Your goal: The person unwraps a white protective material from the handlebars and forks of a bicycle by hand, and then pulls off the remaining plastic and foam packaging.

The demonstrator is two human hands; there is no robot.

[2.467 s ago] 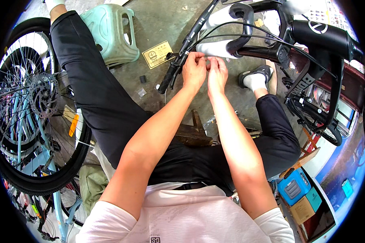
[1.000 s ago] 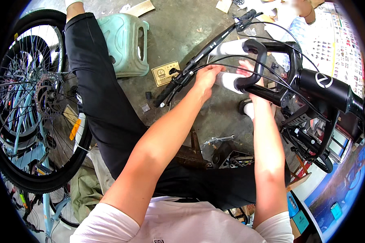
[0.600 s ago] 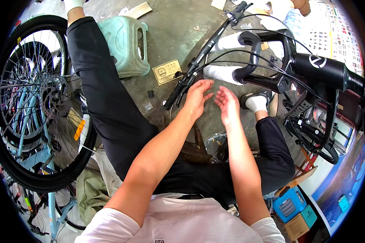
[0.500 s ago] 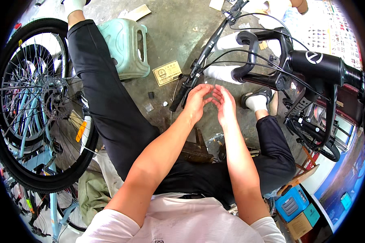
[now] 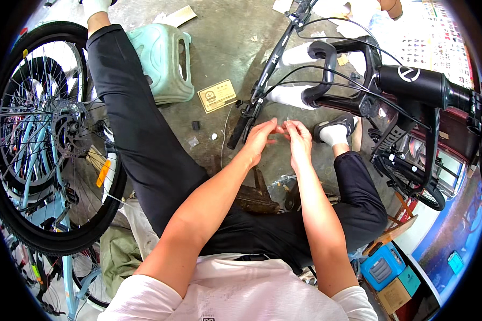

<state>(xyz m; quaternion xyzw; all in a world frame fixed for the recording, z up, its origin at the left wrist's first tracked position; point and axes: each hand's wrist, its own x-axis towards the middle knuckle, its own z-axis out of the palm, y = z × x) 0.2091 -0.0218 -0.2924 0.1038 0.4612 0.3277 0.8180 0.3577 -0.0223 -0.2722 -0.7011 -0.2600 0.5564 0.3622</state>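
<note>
My left hand [image 5: 261, 136] and my right hand [image 5: 299, 140] meet in front of me, fingertips almost touching, just right of a black handlebar grip [image 5: 234, 135]. Thumb and forefinger of the right hand are pinched together, with a tiny thin pale tip [image 5: 288, 118] sticking up from them; its kind is too small to tell. The left hand's fingers are bent inward in a pinch, slightly blurred, and whatever lies between them is hidden. The black handlebar [image 5: 273, 59] with its brake lever and cables stands just beyond the hands.
A bicycle wheel [image 5: 64, 235] with a disc rotor [image 5: 69, 122] stands at my left. Ahead are a pale green plastic stool [image 5: 160, 35] and a yellow printed card [image 5: 217, 96]. A black bicycle stem [image 5: 412, 85] juts in from the right. Near my right knee sits a blue case [image 5: 381, 267].
The fingers of both hands have gone from loosely curled and apart to pinching, and a tiny thin tip now shows at the right fingertips. The whole view has shifted slightly.
</note>
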